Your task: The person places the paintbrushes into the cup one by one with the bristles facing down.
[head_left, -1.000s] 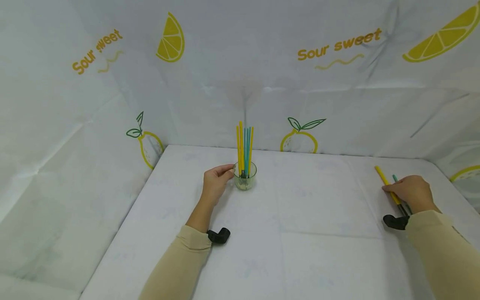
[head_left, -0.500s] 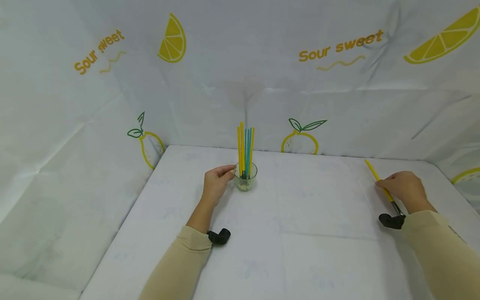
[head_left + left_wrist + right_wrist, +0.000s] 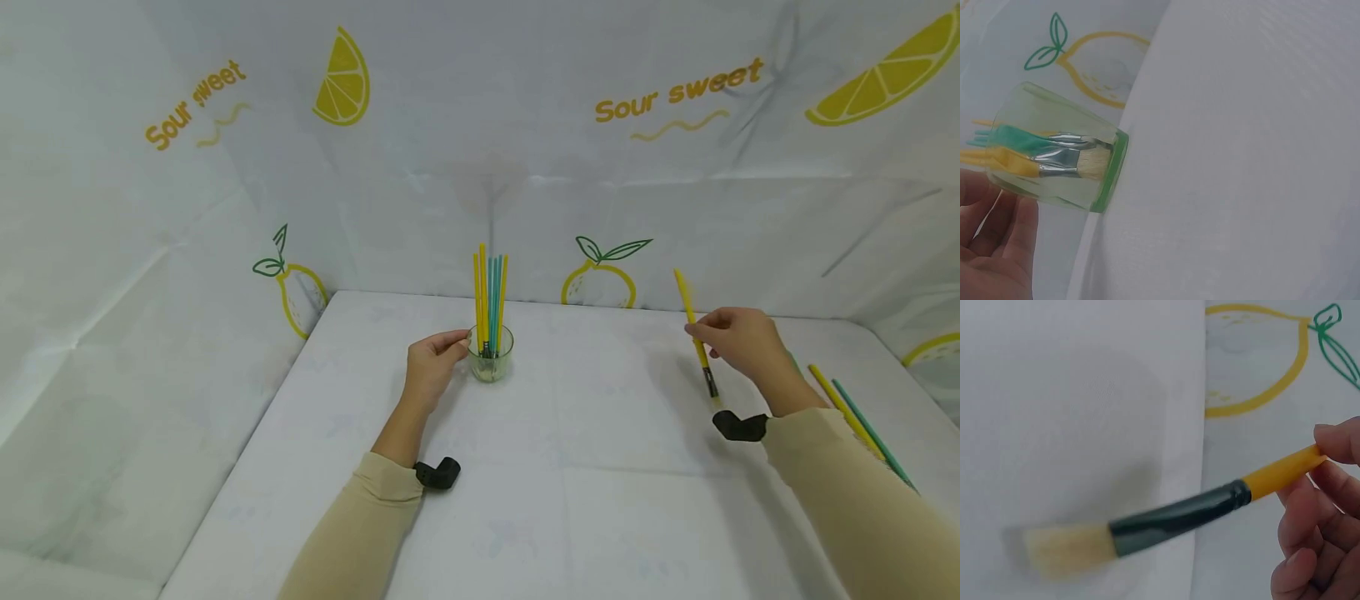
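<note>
A clear greenish glass cup (image 3: 491,367) stands upright on the table, holding several yellow and teal paintbrushes (image 3: 1022,159) with their bristles down. At its left rim my left hand (image 3: 433,367) pinches the glass between thumb and fingers; the exact contact is partly hidden. Above the table on the right, my right hand (image 3: 742,342) pinches a yellow paintbrush (image 3: 701,354) by its handle. This brush is raised and slightly tilted, its pale flat bristles (image 3: 1072,550) pointing down. In the right wrist view its dark ferrule (image 3: 1175,519) shows plainly.
Beside the right forearm lie more brushes, a yellow brush (image 3: 847,412) and a teal brush (image 3: 873,433), partly covered by the sleeve. A white cloth covers the table (image 3: 600,517). A lemon-print curtain (image 3: 450,125) hangs behind its back edge.
My right hand has lifted the yellow paintbrush from the right side and carried it left and upward, uncovering the brushes lying there. The left hand and cup have stayed in place.
</note>
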The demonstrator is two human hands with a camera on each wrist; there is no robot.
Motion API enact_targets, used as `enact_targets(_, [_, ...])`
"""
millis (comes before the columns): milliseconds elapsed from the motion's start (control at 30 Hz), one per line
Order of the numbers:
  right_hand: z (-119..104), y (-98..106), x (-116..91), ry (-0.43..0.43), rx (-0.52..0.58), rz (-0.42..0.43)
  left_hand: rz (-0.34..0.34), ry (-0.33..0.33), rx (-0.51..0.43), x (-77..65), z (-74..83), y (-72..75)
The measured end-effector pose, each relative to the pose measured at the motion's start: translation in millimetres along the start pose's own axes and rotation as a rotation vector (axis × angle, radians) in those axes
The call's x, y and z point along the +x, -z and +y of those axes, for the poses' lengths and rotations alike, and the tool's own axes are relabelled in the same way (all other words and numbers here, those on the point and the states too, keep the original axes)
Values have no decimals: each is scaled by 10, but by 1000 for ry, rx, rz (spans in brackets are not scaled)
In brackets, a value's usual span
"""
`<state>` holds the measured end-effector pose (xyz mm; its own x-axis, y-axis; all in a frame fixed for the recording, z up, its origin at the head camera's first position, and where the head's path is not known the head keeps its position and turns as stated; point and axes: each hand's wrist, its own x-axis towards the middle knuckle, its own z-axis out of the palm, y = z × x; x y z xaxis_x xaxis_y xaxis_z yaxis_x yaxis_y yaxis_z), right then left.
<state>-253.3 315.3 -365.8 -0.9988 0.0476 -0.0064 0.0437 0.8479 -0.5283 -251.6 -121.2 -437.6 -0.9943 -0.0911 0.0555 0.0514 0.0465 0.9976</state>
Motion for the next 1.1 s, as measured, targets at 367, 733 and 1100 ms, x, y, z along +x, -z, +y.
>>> enact_targets(367, [-732, -270, -37, 118, 285, -5, 7, 9, 2, 3, -4, 28])
enact_targets(733, [-1184, -589, -67, 221, 436, -70, -3, 18, -14, 8, -3, 15])
enact_targets(1100, [-1556, -748, -19, 245, 585, -20, -8, 17, -12, 1, 12, 5])
